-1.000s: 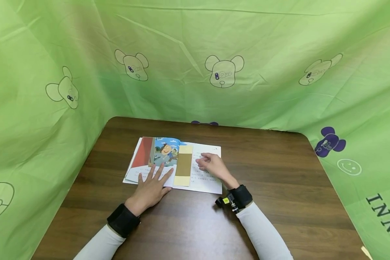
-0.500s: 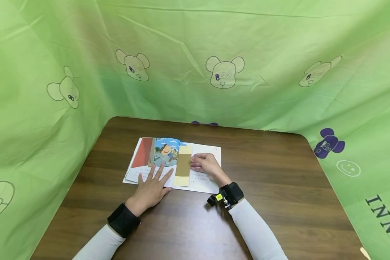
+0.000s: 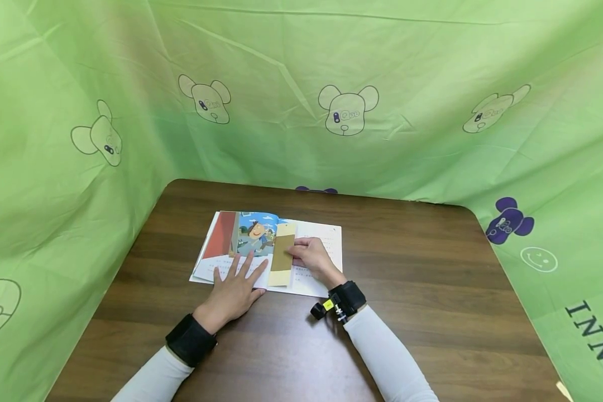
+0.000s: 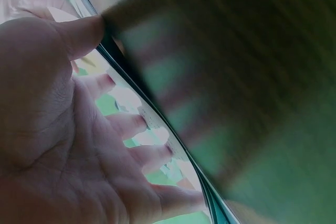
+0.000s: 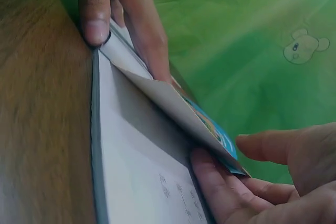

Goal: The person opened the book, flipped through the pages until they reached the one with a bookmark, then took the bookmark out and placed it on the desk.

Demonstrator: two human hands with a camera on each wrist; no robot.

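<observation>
A picture book (image 3: 309,286) lies open on the table. Beside its gutter, over the right page, is a narrow paper flap (image 3: 281,254), gold-brown with cream ends. My left hand (image 3: 231,290) rests on the lower left page with fingers spread; in the right wrist view its thumb (image 5: 96,27) is at the book's near edge. The left wrist view shows the palm (image 4: 42,108) and fingers past the dark cover edge. My right hand (image 3: 315,261) grips the flap's right edge. Seen from the right wrist, that edge is lifted and tilted off the page, with fingers (image 5: 210,177) beneath and above it.
The brown wooden table (image 3: 407,262) extends around the book. Green cloth (image 3: 281,151) with bear-head prints hangs behind and at both sides. A small black camera (image 3: 318,310) on the right wrist sits low over the table near the book's front edge.
My right hand has moved left from above the right page to the flap and taken its edge. That edge is now slightly tilted. The left hand has stayed still.
</observation>
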